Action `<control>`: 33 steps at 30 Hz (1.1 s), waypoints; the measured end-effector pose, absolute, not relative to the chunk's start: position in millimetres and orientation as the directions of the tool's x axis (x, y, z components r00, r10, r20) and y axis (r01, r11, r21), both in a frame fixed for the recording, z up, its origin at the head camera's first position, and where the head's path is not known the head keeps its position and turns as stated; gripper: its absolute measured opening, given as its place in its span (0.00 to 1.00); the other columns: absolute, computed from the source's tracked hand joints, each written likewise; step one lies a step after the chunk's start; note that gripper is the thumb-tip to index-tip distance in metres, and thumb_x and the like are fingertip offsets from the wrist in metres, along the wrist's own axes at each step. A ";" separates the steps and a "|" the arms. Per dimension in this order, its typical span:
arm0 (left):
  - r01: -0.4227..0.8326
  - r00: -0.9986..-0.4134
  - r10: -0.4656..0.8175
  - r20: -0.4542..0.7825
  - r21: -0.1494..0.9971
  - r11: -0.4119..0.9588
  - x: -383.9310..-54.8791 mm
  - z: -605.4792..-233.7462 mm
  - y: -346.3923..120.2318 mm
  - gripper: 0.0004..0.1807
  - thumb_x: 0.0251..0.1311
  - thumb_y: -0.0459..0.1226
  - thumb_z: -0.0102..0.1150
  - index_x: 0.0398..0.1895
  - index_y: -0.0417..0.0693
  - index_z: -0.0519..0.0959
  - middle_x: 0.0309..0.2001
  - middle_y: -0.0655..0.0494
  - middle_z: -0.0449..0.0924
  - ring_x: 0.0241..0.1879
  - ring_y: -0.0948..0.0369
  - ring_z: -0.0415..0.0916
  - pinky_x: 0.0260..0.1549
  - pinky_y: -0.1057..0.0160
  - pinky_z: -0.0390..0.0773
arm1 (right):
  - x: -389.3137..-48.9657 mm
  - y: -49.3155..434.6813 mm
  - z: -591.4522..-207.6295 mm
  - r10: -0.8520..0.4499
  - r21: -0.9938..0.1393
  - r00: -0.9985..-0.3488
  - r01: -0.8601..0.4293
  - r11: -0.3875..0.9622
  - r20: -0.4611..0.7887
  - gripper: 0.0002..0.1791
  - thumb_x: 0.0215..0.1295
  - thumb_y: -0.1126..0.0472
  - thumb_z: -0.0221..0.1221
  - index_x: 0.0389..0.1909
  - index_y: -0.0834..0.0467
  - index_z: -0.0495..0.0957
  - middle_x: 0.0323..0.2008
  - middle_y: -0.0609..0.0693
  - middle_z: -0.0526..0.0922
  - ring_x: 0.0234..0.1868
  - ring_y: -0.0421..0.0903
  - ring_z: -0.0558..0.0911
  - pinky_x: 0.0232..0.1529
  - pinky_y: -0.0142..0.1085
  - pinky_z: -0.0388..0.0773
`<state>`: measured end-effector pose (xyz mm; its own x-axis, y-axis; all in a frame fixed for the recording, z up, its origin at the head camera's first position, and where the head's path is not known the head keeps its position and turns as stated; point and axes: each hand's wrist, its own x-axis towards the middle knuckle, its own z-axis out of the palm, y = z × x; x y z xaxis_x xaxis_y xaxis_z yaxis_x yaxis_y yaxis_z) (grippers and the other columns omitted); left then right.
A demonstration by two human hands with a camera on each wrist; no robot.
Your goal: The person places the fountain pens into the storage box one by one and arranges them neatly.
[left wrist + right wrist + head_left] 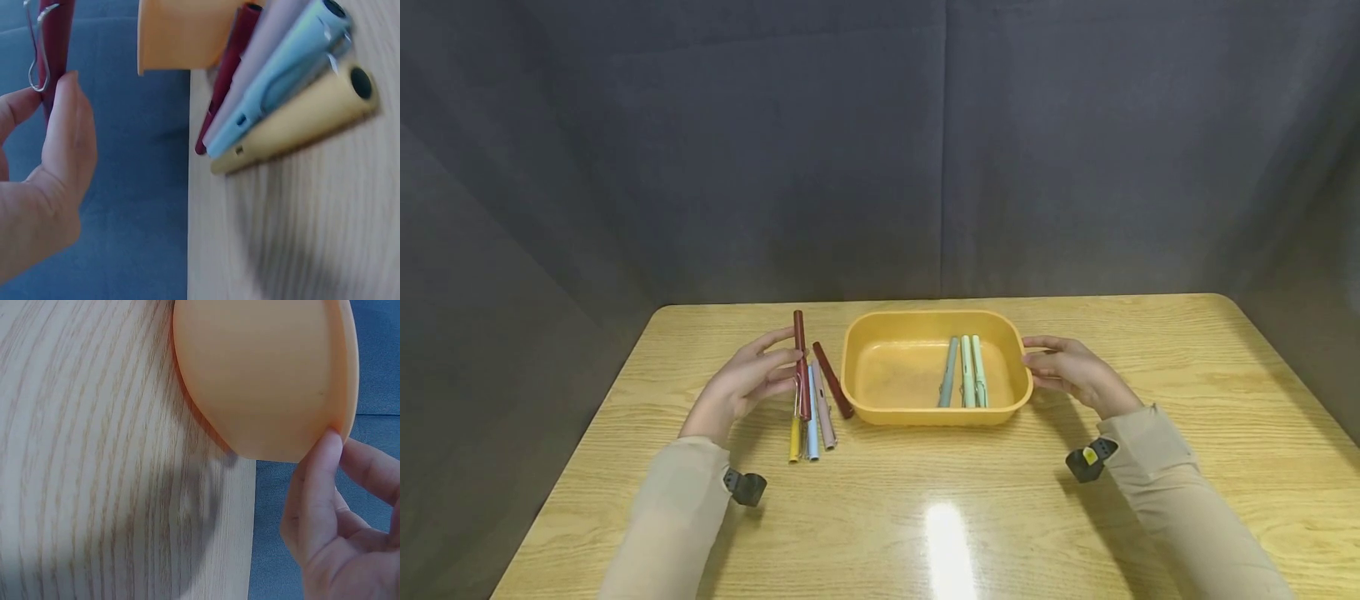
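Observation:
My left hand [745, 379] pinches a dark red pen [799, 329] with a wire clip between thumb and fingers. That pen is raised above several pens on the table: a yellow pen [794, 440], a light blue pen [812, 433], a lilac pen [823, 410] and a second dark red pen [832, 382]. To their right stands a yellow tray [895, 362]. Its right rim is pinched by my right hand [1071, 369], the thumb on the outer wall [269, 394]. Inside the tray's right half lie a grey-green pen [949, 371] and two mint green pens [967, 375].
The wooden table [850, 517] extends in front of the tray and out to both sides. Behind its back edge hangs a dark curtain [850, 167]. A small black camera [747, 487] is worn on the left wrist, another camera [1086, 461] on the right.

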<state>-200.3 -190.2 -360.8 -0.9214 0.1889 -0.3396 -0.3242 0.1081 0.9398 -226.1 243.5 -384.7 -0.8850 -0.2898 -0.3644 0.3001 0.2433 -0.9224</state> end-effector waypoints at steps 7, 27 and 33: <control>-0.329 -0.927 0.176 -0.332 0.943 0.046 -206.1 -355.3 -172.7 0.31 0.67 0.35 0.51 0.72 0.45 0.56 0.44 0.62 0.77 0.42 0.67 0.79 0.35 0.75 0.83 | -225.2 244.2 -384.0 -0.283 -0.918 -0.883 0.310 0.247 -0.374 0.34 0.70 0.63 0.51 0.71 0.71 0.48 0.31 0.36 0.80 0.33 0.30 0.80 0.38 0.22 0.82; -0.292 -0.928 0.237 -0.286 0.956 0.011 -216.6 -356.8 -131.2 0.29 0.71 0.36 0.44 0.73 0.46 0.52 0.51 0.48 0.74 0.39 0.69 0.77 0.36 0.78 0.82 | -225.8 246.7 -384.8 -0.277 -0.916 -0.887 0.299 0.266 -0.370 0.35 0.70 0.63 0.51 0.71 0.71 0.48 0.30 0.36 0.80 0.32 0.30 0.80 0.38 0.22 0.82; -0.297 -0.930 0.217 -0.297 0.954 0.033 -218.8 -355.9 -118.1 0.28 0.71 0.37 0.44 0.73 0.49 0.53 0.55 0.43 0.72 0.41 0.68 0.77 0.38 0.78 0.82 | -225.3 246.4 -385.1 -0.280 -0.917 -0.887 0.293 0.271 -0.366 0.35 0.70 0.63 0.51 0.71 0.72 0.48 0.30 0.36 0.79 0.32 0.30 0.80 0.38 0.22 0.82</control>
